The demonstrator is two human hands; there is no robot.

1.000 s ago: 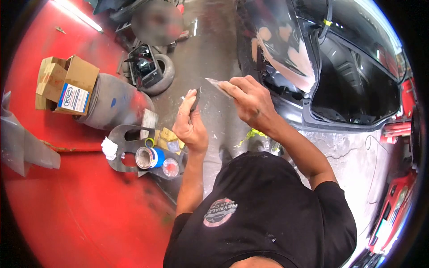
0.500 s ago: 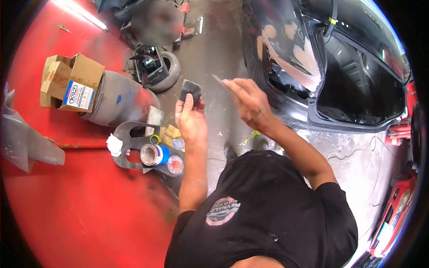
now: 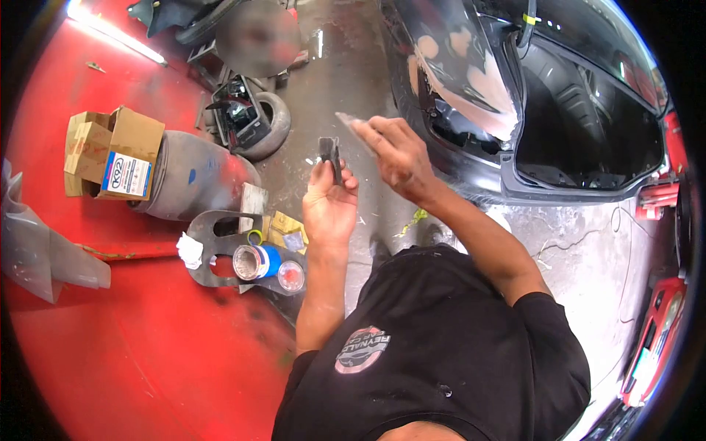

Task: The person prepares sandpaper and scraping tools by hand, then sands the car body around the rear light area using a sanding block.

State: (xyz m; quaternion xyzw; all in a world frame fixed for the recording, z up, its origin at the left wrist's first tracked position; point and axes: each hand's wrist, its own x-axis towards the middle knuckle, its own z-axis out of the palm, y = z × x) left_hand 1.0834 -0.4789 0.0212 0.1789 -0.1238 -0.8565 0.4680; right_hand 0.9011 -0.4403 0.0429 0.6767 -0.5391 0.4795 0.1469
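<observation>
My left hand (image 3: 329,209) holds up a small dark rectangular plate (image 3: 329,151), gripped between thumb and fingers and seen nearly edge-on. To its right and a little higher, my right hand (image 3: 398,160) is closed on a thin greyish spreader (image 3: 354,132), whose flat blade points up and left. A gap separates the two tools. Below and left of my left hand, an open blue can (image 3: 269,262) lies toward a round clear lid (image 3: 291,276) with something red on it. Both sit on a grey board with cut-out holes (image 3: 208,278).
On the right stands a black car body (image 3: 478,187) with pale patches on its panel (image 3: 494,110). A cardboard box (image 3: 136,136) rests by a grey drum (image 3: 195,176) over a red surface (image 3: 184,353). A tire (image 3: 276,132) and a person with a blurred head are farther back.
My left hand has moved slightly right and down, turning the dark plate from face-on to nearly edge-on. My right hand has shifted a little left, with the spreader's blade more visible.
</observation>
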